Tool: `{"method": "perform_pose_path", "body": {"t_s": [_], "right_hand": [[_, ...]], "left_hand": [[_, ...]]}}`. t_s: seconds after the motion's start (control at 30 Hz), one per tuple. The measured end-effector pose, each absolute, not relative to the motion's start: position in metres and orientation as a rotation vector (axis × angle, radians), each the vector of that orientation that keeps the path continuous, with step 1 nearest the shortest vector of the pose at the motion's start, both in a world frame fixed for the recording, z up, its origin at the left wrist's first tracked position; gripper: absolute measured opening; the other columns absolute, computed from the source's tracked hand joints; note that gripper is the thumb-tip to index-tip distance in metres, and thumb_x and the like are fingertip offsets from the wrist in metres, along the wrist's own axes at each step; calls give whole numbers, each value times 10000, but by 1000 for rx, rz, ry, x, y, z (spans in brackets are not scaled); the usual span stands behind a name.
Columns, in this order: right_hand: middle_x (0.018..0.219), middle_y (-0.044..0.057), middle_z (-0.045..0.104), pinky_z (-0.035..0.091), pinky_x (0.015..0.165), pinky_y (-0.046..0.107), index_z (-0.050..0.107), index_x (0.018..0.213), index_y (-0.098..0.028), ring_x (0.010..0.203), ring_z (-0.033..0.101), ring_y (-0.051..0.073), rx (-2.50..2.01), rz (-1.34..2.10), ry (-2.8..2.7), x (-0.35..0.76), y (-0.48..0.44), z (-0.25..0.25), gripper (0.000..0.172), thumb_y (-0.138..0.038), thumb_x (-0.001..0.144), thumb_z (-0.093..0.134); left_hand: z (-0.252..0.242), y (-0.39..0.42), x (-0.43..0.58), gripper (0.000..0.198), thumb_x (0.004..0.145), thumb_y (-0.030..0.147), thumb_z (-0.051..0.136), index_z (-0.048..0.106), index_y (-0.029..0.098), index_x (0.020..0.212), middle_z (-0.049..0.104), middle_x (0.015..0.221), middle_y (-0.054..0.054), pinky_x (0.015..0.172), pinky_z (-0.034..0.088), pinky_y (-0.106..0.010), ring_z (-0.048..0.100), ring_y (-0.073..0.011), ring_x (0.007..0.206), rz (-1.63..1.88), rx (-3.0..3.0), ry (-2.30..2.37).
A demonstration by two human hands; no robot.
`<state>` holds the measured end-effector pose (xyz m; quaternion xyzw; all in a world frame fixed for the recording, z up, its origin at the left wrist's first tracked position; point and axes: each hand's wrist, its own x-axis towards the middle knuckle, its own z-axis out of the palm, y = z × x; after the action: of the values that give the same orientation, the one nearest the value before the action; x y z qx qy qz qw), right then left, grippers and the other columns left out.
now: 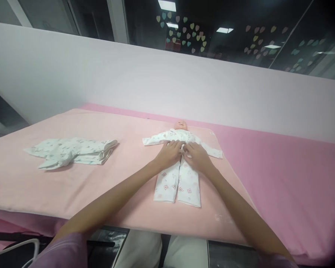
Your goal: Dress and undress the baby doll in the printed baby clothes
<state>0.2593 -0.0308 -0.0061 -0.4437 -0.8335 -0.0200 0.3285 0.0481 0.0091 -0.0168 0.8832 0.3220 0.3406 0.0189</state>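
A baby doll [181, 125] lies on its back, its head toward the wall. It wears a white long-sleeved top [156, 139] with its sleeves spread out to the sides. White printed baby trousers [188, 188] lie below the top, legs pointing toward me. At the waist, my left hand [171, 152] has its fingers closed on the white cloth. Close beside it, my right hand [197, 156] pinches the same cloth from the other side. A small fold of cloth shows between my fingertips; the fingers hide most of the waist.
To the left lies a folded, printed white baby garment [80, 149] with a knotted part. A peach sheet [123, 186] covers the table over a pink cloth [290, 186]. Behind stands a low white wall [156, 82] beneath dark windows with heart stickers.
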Motion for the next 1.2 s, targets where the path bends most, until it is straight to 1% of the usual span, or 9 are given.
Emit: {"method": "perform_pose_path", "body": {"t_s": [0.13,0.27,0.53,0.7,0.8,0.93,1.03,1.1,1.2], "right_hand": [[1093,67,651,489,814,377,546,1163,-258,933,612,248,-1351,201,-1994,288,-63,-33,237,-439,1026,616],[992,43,641,478,789,381,543,1034,-262,868,591,234,-1417,286,-2002,301,-67,-36,203,-459,1080,521],[939,48,667,462,752,372,614,995,-264,835,587,232,-1292,395,-2255,304,-59,-20,246,-450,1090,485],[916,41,690,447,762,351,596,957,-250,819,599,217,-1405,325,-1974,309,15,1,357,-536,1091,428],[852,55,700,416,719,344,556,845,-238,773,608,223,-1695,340,-1924,295,73,14,490,-635,1072,380],[908,137,727,400,710,351,572,775,-220,872,650,285,-2040,315,-2027,274,129,22,489,-637,1018,488],[856,140,723,391,690,345,590,743,-210,841,650,279,-2090,293,-2059,269,152,24,372,-490,987,575],[768,99,694,377,666,332,578,708,-214,769,628,243,-2013,333,-2009,271,158,22,364,-439,993,554],[770,55,696,382,676,316,585,710,-217,756,612,207,-1823,435,-1880,278,152,16,356,-391,1010,503]], "left_hand": [[-47,-2,11,388,1008,366,627,495,223,1343,641,1251,-118,989,481,-447,601,-302,1168,1151,2556,1148],[-62,12,-7,191,1080,279,469,558,216,1236,697,1150,-91,889,494,-396,643,-257,1045,1091,2591,1118],[-48,11,-27,242,1078,291,471,684,242,1181,742,986,-64,904,427,-415,629,-247,950,883,2915,835],[-19,57,4,372,1087,520,414,632,222,1135,739,1155,-96,967,439,-400,618,-275,1113,1093,2317,1336],[-7,110,37,488,1010,639,493,598,189,1170,739,1179,-166,903,460,-379,628,-332,1190,920,1929,1672],[4,168,65,400,866,553,703,627,184,1000,742,885,-153,765,446,-363,712,-343,928,618,1751,1719],[10,187,77,280,836,429,737,572,214,767,570,586,-49,678,403,-357,640,-276,707,659,1727,1558],[12,189,85,316,866,421,711,534,217,703,498,558,-19,643,381,-348,564,-219,630,722,1728,1349],[9,177,91,312,925,446,673,584,197,759,599,704,-40,677,427,-335,579,-188,690,845,1803,1005]]}}
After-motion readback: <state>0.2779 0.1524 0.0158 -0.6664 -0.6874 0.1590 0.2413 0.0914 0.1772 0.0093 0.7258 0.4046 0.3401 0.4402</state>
